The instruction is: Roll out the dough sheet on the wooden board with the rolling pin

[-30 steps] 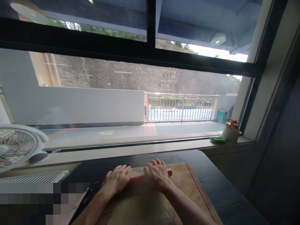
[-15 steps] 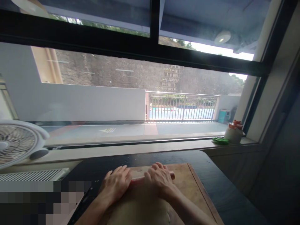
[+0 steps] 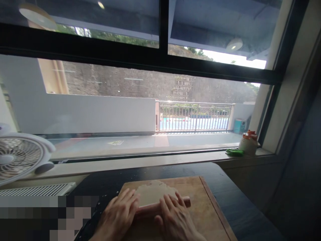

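Note:
A wooden rolling pin point(image 3: 147, 211) lies crosswise on a sheet of pale dough point(image 3: 156, 192). The dough is spread over a wooden board point(image 3: 198, 197), and its far edge is uneven. My left hand point(image 3: 121, 207) rests on the pin's left part, open, its fingers stretched forward and covering that end. Over the right part lies my right hand point(image 3: 174, 211), also open, with fingers extended across the pin and thumb apart on the near side. The pin's right end sticks out past this hand. My palms hide their contact with the pin.
The board sits on a dark table point(image 3: 240, 201) below a wide window. A white fan point(image 3: 27, 154) stands at the left. On the sill point(image 3: 120, 165), a pale jar point(image 3: 248, 145) with an orange top stands beside a green cloth-like item point(image 3: 234, 152).
Both hands and the rolling pin have come back toward me from the board's far part. More of the dough's far area now shows beyond the pin. The view has tilted slightly upward.

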`<state>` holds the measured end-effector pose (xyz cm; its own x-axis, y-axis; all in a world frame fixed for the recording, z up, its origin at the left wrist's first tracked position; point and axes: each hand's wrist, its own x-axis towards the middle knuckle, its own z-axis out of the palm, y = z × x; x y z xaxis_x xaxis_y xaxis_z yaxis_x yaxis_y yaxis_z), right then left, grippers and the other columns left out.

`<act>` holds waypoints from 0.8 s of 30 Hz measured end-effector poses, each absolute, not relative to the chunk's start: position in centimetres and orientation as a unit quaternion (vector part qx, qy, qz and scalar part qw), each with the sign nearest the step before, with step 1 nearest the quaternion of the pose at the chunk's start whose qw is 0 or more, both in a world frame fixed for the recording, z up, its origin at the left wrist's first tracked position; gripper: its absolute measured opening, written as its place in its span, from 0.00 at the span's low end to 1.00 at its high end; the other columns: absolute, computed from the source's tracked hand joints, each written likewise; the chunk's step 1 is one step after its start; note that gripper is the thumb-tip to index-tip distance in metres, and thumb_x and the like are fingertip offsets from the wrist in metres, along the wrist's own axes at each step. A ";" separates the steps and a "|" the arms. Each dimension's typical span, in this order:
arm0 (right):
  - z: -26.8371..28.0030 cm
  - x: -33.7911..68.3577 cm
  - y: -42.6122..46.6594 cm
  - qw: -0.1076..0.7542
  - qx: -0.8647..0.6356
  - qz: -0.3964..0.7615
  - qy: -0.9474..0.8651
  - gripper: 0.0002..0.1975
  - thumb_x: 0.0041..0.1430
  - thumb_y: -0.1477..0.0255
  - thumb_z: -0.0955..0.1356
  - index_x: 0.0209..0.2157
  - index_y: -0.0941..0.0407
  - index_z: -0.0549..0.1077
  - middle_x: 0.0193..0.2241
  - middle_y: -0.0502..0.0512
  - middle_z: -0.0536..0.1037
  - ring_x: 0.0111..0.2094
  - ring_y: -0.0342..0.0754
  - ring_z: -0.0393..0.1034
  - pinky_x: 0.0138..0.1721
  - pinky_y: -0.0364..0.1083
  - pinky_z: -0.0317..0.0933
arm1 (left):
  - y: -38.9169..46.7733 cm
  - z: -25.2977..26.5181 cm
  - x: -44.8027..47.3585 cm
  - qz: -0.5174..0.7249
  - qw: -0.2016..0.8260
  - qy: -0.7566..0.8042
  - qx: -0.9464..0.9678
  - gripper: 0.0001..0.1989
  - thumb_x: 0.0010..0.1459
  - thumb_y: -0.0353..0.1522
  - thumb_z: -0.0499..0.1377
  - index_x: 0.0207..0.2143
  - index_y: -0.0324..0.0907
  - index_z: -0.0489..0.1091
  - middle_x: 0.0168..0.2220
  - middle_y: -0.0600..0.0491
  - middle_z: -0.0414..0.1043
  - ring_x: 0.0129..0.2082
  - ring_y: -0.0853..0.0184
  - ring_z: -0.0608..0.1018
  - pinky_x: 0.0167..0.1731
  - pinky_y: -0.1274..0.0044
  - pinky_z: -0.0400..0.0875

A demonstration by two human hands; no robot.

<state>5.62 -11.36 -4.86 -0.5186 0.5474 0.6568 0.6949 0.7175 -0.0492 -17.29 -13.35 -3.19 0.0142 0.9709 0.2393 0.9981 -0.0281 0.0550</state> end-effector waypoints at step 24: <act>-9.4 6.7 -11.7 0.424 -0.336 -0.211 -0.814 0.19 0.57 0.61 0.60 0.50 0.49 0.61 0.44 0.54 0.73 0.45 0.54 0.66 0.47 0.53 0.56 | -16.6 -6.5 -17.0 -0.178 0.188 -0.631 -0.731 0.22 0.56 0.47 0.47 0.50 0.54 0.65 0.51 0.57 0.67 0.50 0.64 0.70 0.49 0.71 0.63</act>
<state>6.75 -11.71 -9.43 -0.4150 0.3678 0.8322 0.7258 0.6853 0.0590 -17.01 -16.65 -6.48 0.1398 0.8565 0.4969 0.9899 -0.1324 -0.0503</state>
